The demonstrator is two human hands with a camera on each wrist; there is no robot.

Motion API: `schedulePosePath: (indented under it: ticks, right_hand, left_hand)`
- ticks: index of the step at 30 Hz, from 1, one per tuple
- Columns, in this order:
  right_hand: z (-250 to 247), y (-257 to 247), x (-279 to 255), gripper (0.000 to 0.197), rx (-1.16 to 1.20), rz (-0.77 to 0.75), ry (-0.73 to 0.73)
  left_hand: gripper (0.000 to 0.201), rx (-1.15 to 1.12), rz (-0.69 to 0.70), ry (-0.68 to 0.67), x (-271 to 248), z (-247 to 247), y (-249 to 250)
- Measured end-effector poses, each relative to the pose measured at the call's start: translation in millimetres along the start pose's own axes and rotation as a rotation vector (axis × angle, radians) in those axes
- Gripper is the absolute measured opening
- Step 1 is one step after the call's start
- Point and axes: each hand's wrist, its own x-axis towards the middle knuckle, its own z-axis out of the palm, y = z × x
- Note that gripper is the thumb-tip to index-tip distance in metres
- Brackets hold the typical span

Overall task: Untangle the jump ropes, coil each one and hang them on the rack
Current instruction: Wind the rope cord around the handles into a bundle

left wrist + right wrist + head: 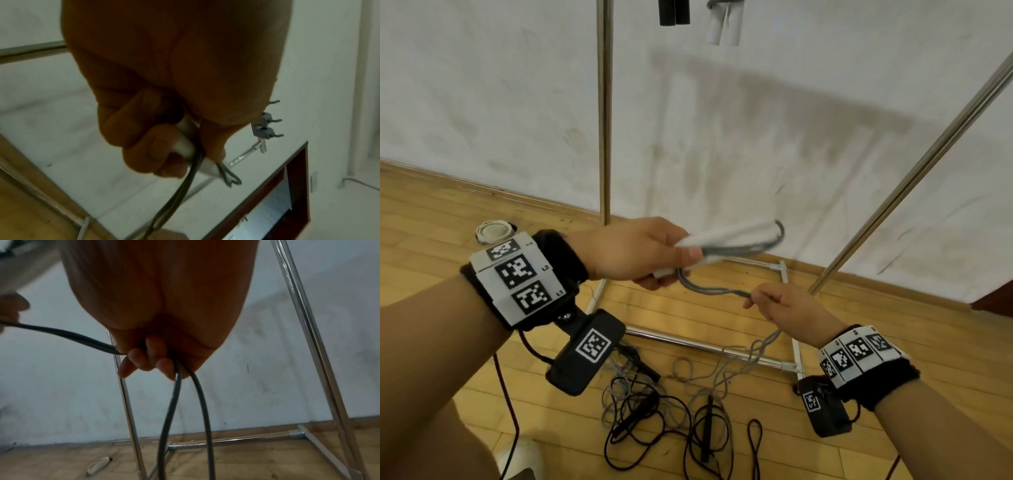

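Grey rope ran between my hands in front of the rack: my left hand gripped its two white handles, my right hand pinched the cord, and black ropes lay tangled on the floor by the rack's base. Left wrist: fingers curled round the handles. Right wrist: fingers closed on doubled cord, beside the rack's posts.

Head view evenly bright with motion blur centrally; both wrist views dim, soft, backlit.
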Motion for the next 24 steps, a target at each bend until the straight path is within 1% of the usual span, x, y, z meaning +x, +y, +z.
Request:
schedulePosePath:
  ticks: [2, 4, 6, 7, 9, 12, 14, 16, 19, 22, 24]
  right_hand:
    - [-2, 1, 3, 0.025, -0.001, 0.023, 0.003]
    - [-3, 0, 6, 0.029, -0.058, 0.025, -0.030]
    - [-5, -4, 10, 0.024, -0.157, 0.041, -0.043]
    - [-7, -8, 13, 0.025, -0.147, 0.055, -0.023]
    - [-11, -13, 17, 0.027, -0.121, 0.048, 0.026]
    - [-13, -30, 24, 0.025, -0.137, -0.019, 0.042]
    - [-14, -43, 27, 0.024, -0.125, -0.042, 0.062]
    - [-17, -57, 29, 0.022, -0.106, -0.065, 0.066]
    - [-23, -73, 25, 0.015, -0.047, -0.087, 0.018]
    - [-25, -87, 15, 0.009, -0.027, -0.118, -0.016]
    - [-22, -97, 7, 0.006, -0.029, -0.171, -0.024]
  left_hand:
    - [0.023, 0.036, -0.039, -0.126, 0, 11, 0]
    - [0.026, 0.183, -0.086, -0.221, 1, 21, -3]
    - [0.031, 0.393, -0.119, -0.275, 3, 30, -6]
    - [0.033, 0.476, -0.140, -0.292, 5, 33, -8]
    - [0.037, 0.579, -0.190, -0.339, 9, 41, -12]
    - [0.040, 0.693, -0.276, -0.409, 18, 52, -21]
    - [0.042, 0.736, -0.326, -0.400, 25, 56, -28]
    - [0.045, 0.730, -0.371, -0.361, 29, 55, -35]
    - [0.046, 0.696, -0.412, -0.310, 34, 47, -45]
    - [0.040, 0.756, -0.412, -0.201, 38, 41, -52]
    - [0.039, 0.760, -0.407, -0.118, 41, 36, -54]
